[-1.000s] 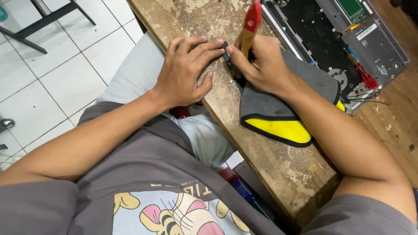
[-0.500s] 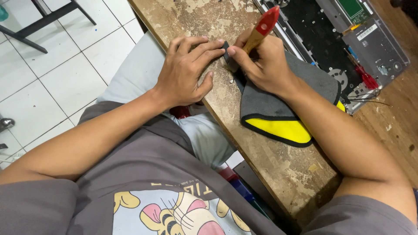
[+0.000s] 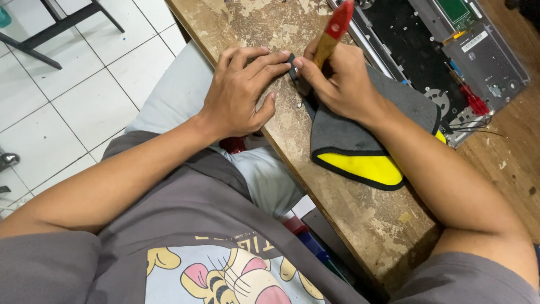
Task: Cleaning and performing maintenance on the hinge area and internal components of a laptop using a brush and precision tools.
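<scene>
My left hand point(image 3: 239, 93) lies on the worn wooden table point(image 3: 337, 208), its fingertips pinching a small black part point(image 3: 292, 63). My right hand point(image 3: 337, 79) meets it from the other side and grips a brush with a wooden handle and red end point(image 3: 334, 32), which sticks up and to the right. The brush's bristles are hidden behind my fingers. Under my right wrist lies a grey cloth with a yellow underside point(image 3: 365, 146).
An opened laptop base point(image 3: 450, 50) with its circuit board and fan exposed lies at the table's far right, a red-handled screwdriver point(image 3: 472, 101) on it. White floor tiles and a black stand's legs point(image 3: 50, 28) are to the left. My lap is below the table edge.
The brush handle has swung from nearly upright to leaning right. Both hands stay pinched on the small black part at the same spot.
</scene>
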